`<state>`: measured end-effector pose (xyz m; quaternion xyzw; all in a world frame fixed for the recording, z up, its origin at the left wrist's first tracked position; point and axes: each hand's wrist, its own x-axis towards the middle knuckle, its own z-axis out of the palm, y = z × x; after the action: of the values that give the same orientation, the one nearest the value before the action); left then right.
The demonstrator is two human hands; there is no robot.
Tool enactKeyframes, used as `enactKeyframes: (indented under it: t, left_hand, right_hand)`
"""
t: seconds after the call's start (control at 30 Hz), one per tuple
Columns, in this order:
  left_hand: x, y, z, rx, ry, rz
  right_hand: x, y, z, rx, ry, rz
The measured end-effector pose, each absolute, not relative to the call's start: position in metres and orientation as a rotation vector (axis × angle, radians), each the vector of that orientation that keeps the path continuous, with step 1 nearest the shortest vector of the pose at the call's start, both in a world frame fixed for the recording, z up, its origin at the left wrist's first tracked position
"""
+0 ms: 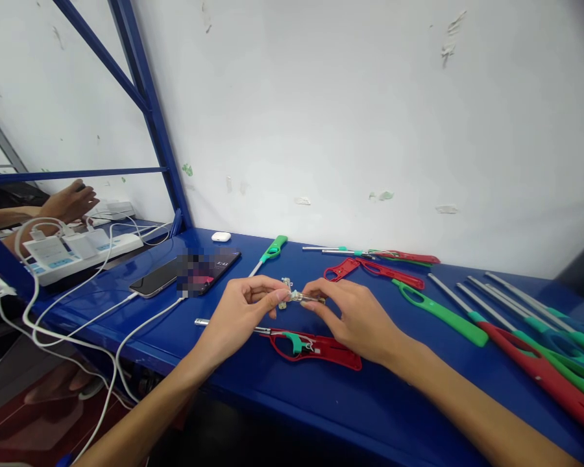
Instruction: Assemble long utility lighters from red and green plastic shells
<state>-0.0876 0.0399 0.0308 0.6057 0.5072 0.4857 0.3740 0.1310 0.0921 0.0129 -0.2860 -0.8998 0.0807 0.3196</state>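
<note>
- Small clear part [285,299]: pinched by left hand [243,308] fingertips; other end clamped by right hand [363,318] fingertips.
- Long axis laid roughly crosswise, between both.
- Open red casing [338,350] seen below fingers.

Beyond your grip, you face a white wall [321,130] with peeling patches; left of it stands a blue metal frame [148,117]; beneath lies your blue tabletop [175,331]; far lower left, reddish floor [10,421].
</note>
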Motion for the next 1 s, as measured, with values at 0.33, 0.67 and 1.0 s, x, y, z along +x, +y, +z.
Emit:
enactKeyframes:
  t: [0.33,0.67,1.0]
  left_hand:
    - [-0.0866,0.0391,0.0297,1.436,1.267,1.165]
    - [-0.0862,0.0406,0.0267,1.288,1.171,1.208]
    - [-0.0849,0.0382,0.0304,1.299,1.196,1.238]
  right_hand:
    - [0.1320,0.0929,0.0124,-0.706,-2.365,0.059]
    - [0.1314,0.0894,0.0158,-0.652,-2.374,0.071]
    - [0.1318,0.0898,0.0149,-0.601,-2.364,-0.018]
